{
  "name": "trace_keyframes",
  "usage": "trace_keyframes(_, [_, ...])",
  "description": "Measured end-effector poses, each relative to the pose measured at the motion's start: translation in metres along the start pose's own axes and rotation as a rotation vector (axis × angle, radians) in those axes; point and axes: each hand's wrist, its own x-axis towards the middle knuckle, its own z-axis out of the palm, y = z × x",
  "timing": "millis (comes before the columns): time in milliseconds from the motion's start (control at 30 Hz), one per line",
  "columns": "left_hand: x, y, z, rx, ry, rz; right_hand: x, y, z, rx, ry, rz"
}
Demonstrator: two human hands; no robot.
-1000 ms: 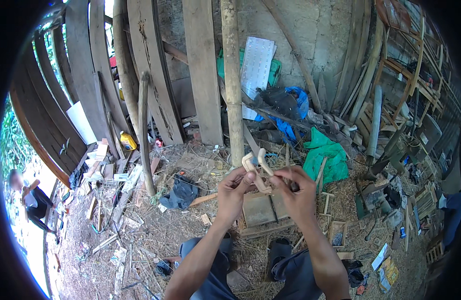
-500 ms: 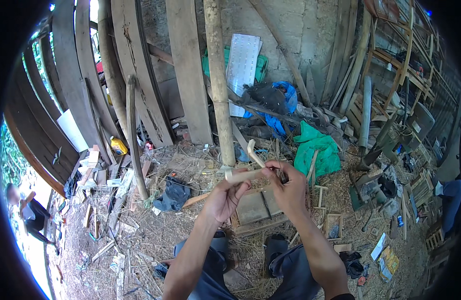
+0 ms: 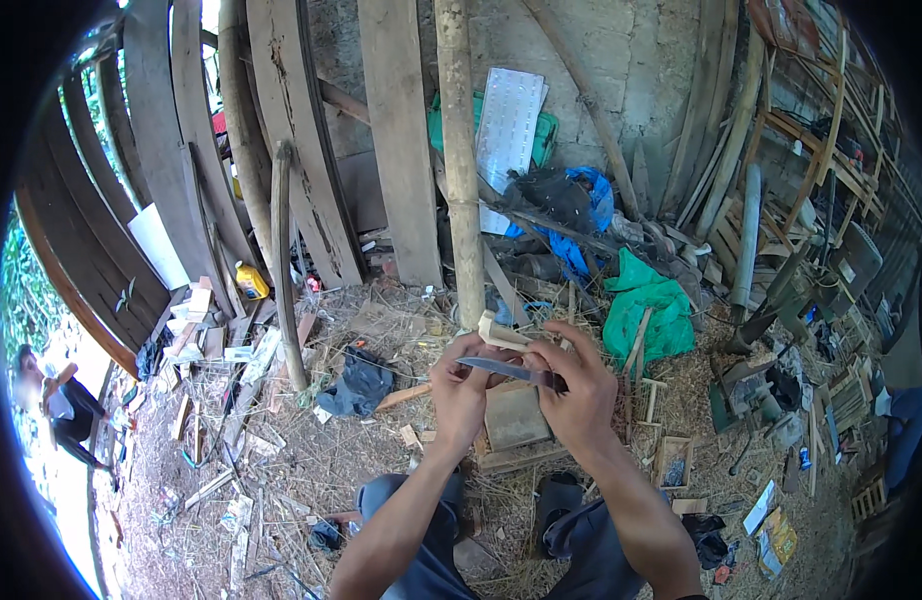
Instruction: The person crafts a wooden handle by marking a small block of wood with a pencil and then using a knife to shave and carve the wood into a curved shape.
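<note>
My knife (image 3: 506, 369) lies almost level in front of me, its long axis running left to right, the grey blade tip pointing left and slightly up toward my left hand (image 3: 461, 390). My right hand (image 3: 579, 395) is closed around the dark handle, knuckles up, fingers curled over the top. My left hand is closed too, fingers folded around a pale wood piece (image 3: 501, 333); its squared, notched end sticks up and left above my fingers, just over the blade. Both forearms rise from the lower edge and meet above my knees. The wood is light, smooth-cut and blocky; the blade is thin, dull metal. Below my hands sits a flat wooden block (image 3: 514, 418) on straw-littered ground, with a bamboo post (image 3: 459, 160) standing behind.
</note>
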Motion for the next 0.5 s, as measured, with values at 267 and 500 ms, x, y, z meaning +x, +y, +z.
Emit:
trace_keyframes(267, [-0.002,0.016,0.016,0.031,-0.041,0.041,-0.002,0.009,-0.005,-0.098,-0.015,-0.096])
trace_keyframes(500, [0.001,0.017,0.012,-0.084,-0.004,0.076,0.014,-0.016,-0.024,0.23,0.242,0.143])
